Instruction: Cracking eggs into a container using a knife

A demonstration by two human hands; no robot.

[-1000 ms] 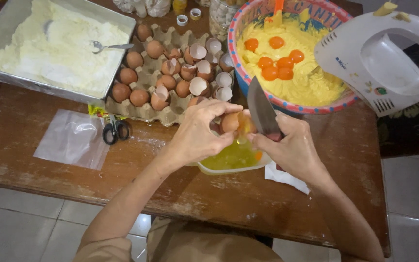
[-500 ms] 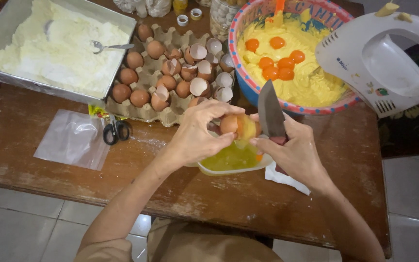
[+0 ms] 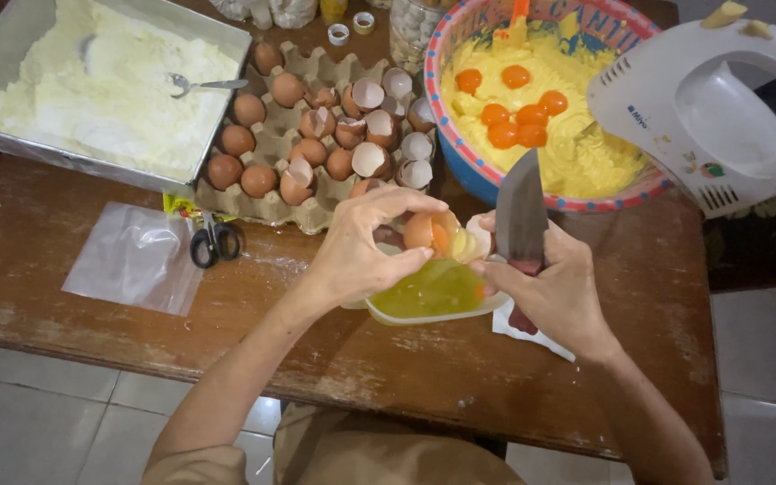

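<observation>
Gripping the cracked egg [image 3: 431,232], the left hand [image 3: 357,256] and right hand [image 3: 557,289] part it over the container [image 3: 433,301], catching the white; the right also clamps the knife [image 3: 521,211] blade-up.

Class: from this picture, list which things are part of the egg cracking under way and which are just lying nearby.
In use: left hand, right hand, cracked egg, knife, small container of egg white, bowl of batter with yolks, egg tray.

Lying about: scissors, plastic bag, hand mixer, flour tray.
</observation>
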